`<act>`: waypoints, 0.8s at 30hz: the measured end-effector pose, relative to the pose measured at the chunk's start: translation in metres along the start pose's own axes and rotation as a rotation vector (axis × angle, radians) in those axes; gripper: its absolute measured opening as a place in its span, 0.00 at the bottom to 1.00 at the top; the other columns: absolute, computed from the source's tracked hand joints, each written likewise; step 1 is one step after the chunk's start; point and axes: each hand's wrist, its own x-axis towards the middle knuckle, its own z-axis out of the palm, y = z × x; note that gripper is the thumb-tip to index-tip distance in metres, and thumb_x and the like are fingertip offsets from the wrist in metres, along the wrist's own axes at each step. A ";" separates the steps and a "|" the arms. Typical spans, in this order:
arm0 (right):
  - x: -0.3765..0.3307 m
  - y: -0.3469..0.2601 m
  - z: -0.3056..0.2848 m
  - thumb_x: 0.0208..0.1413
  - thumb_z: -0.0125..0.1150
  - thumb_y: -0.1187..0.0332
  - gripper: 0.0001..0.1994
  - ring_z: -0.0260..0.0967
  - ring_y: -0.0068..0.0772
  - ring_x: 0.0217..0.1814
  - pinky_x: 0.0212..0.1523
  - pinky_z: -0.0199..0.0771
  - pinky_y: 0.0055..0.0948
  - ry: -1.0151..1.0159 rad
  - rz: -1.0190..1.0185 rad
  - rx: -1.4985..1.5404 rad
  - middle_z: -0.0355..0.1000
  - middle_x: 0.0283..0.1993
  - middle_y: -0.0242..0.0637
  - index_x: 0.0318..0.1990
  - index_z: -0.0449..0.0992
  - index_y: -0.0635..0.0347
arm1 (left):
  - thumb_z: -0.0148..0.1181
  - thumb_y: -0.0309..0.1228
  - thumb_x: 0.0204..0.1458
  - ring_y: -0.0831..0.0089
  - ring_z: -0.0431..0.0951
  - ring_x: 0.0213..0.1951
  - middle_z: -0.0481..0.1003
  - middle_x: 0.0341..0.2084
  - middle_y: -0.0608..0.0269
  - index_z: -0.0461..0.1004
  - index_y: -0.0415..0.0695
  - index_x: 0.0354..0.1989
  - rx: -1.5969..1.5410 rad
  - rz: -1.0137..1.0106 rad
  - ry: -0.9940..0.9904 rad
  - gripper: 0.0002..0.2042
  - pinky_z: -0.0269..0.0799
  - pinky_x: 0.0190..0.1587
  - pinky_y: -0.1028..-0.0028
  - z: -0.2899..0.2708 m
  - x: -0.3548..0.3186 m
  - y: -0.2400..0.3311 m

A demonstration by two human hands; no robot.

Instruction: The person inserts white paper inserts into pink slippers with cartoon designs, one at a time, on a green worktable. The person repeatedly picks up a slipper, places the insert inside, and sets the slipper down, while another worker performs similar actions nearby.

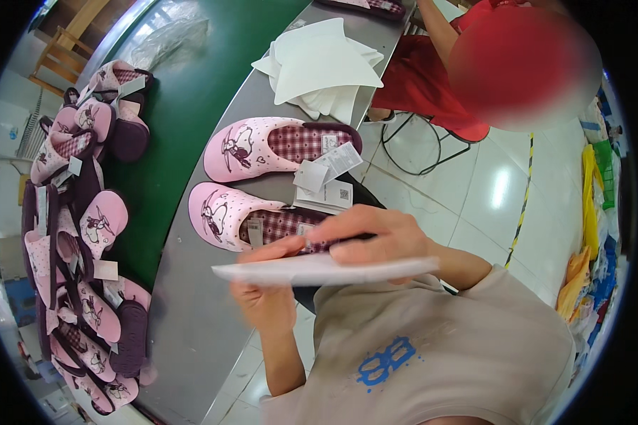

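Note:
A thin white sheet (319,272), seen almost edge-on and slightly blurred, is held in front of my body. My left hand (266,301) grips its left end, with fingers on the far side and the rest of the hand below. Over its right part, my right hand (383,230) is closed on the sheet, thumb and fingers bent. Just beyond the hands lies a pink slipper (216,212) with a checked lining, its heel partly hidden by my fingers. Beside it, farther off, is its matching slipper (244,150), with white paper tags (326,177) at the opening.
A loose pile of white sheets (326,64) lies farther along the grey metal table edge (191,312). Several pink slippers (96,304) are heaped at the left beside the green surface (191,78). A person in red (418,78) sits at the far right near a stool (432,142).

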 end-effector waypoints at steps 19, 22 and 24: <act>0.005 0.011 -0.036 0.63 0.68 0.63 0.21 0.72 0.52 0.68 0.67 0.71 0.45 -0.041 0.072 0.083 0.68 0.70 0.57 0.57 0.79 0.69 | 0.79 0.38 0.50 0.55 0.82 0.56 0.76 0.59 0.43 0.60 0.37 0.71 0.419 0.183 -0.268 0.43 0.77 0.62 0.58 0.008 0.047 0.019; 0.021 0.024 -0.070 0.59 0.69 0.69 0.16 0.73 0.51 0.66 0.65 0.73 0.43 -0.031 0.048 -0.122 0.70 0.67 0.52 0.53 0.82 0.67 | 0.81 0.35 0.45 0.57 0.80 0.58 0.75 0.62 0.44 0.64 0.39 0.70 0.766 0.225 -0.319 0.43 0.73 0.65 0.59 -0.004 0.092 0.042; 0.023 0.022 -0.102 0.58 0.69 0.70 0.16 0.75 0.46 0.62 0.61 0.76 0.39 -0.015 0.113 -0.346 0.72 0.64 0.47 0.53 0.82 0.67 | 0.82 0.35 0.41 0.56 0.77 0.62 0.73 0.64 0.46 0.65 0.41 0.70 0.988 0.216 -0.387 0.45 0.69 0.68 0.58 -0.017 0.132 0.055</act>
